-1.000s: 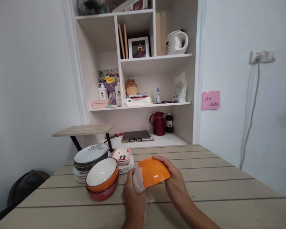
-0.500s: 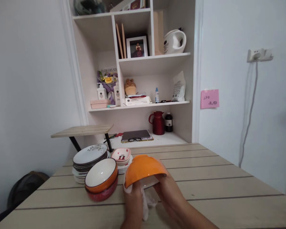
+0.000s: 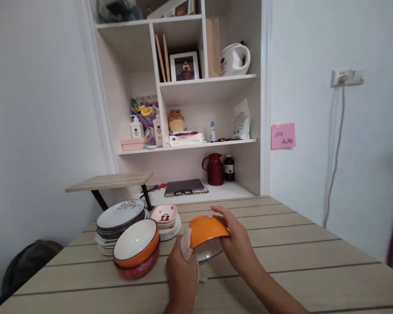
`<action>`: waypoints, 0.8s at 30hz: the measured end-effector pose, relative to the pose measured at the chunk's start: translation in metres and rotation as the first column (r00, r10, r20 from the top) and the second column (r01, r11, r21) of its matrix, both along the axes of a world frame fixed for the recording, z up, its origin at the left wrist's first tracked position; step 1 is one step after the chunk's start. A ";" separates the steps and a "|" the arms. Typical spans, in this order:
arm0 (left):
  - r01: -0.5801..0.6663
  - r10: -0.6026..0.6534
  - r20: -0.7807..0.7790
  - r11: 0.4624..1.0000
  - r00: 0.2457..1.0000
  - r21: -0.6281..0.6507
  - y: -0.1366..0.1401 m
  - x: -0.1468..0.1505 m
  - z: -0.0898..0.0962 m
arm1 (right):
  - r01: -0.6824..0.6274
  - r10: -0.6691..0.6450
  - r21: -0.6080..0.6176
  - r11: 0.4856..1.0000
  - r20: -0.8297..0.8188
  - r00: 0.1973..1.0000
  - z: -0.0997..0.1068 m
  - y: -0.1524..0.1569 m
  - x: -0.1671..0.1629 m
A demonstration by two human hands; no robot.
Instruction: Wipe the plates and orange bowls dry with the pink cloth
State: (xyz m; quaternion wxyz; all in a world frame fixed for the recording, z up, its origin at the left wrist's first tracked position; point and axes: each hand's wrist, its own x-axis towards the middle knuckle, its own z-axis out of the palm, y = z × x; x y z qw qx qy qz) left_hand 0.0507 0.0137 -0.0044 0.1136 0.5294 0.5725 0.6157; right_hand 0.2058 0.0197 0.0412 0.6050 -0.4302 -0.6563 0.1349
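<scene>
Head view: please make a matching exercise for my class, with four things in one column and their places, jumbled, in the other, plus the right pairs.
Things
1. Tipped orange bowl
2. Red bowl
3. Red jug
4. Pink note

Places
A. Next to a dark bottle
B. On the wall, to the right of the shelves
C. Held up between the left hand and the right hand
D. On the table, beneath another bowl

Right pairs: 1-C, 2-D, 3-A, 4-B
</scene>
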 end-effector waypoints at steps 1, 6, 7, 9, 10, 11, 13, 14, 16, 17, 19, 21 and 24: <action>0.008 -0.008 -0.044 1.000 0.999 0.007 -0.001 -0.001 0.000 | 0.051 -0.054 0.041 0.998 0.086 0.995 0.001 -0.001 0.002; -0.072 0.067 -0.241 0.997 0.968 -0.011 -0.003 -0.009 0.000 | 0.194 -0.217 0.098 0.976 0.418 0.882 0.003 -0.005 0.006; -0.084 0.073 -0.260 0.996 0.963 -0.031 -0.003 -0.010 0.001 | 0.217 -0.236 0.095 0.972 0.448 0.862 0.003 -0.005 0.007; -0.099 0.076 -0.286 0.993 0.955 -0.068 -0.004 -0.009 0.003 | 0.250 -0.267 0.100 0.963 0.477 0.837 0.002 -0.006 0.007; -0.106 0.079 -0.294 0.991 0.953 -0.079 -0.005 -0.008 0.004 | 0.255 -0.273 0.104 0.961 0.478 0.835 0.002 -0.006 0.007; -0.107 0.077 -0.299 0.990 0.951 -0.087 -0.005 -0.008 0.005 | 0.253 -0.273 0.107 0.962 0.470 0.839 0.001 -0.006 0.006; -0.110 0.076 -0.286 0.989 0.955 -0.103 -0.007 -0.007 0.007 | 0.234 -0.255 0.102 0.967 0.443 0.859 -0.002 -0.006 0.004; -0.111 0.076 -0.274 0.987 0.959 -0.116 -0.007 -0.006 0.008 | 0.219 -0.237 0.093 0.971 0.430 0.871 -0.004 -0.006 0.003; -0.118 0.078 -0.257 0.983 0.963 -0.142 -0.007 -0.006 0.010 | 0.184 -0.193 0.061 0.981 0.412 0.890 -0.007 -0.006 0.000; -0.120 0.079 -0.254 0.981 0.964 -0.153 -0.007 -0.006 0.010 | 0.168 -0.171 0.045 0.985 0.407 0.897 -0.008 -0.006 -0.002; -0.121 0.074 -0.264 0.979 0.962 -0.164 -0.007 -0.007 0.011 | 0.146 -0.143 0.023 0.989 0.397 0.907 -0.008 -0.006 -0.004; -0.126 0.074 -0.292 0.979 0.953 -0.161 -0.007 -0.007 0.010 | 0.133 -0.130 0.020 0.991 0.382 0.915 -0.007 -0.007 -0.005; -0.108 0.054 -0.342 0.984 0.938 -0.141 -0.007 -0.006 0.008 | 0.126 -0.130 0.034 0.991 0.364 0.922 -0.002 -0.011 -0.005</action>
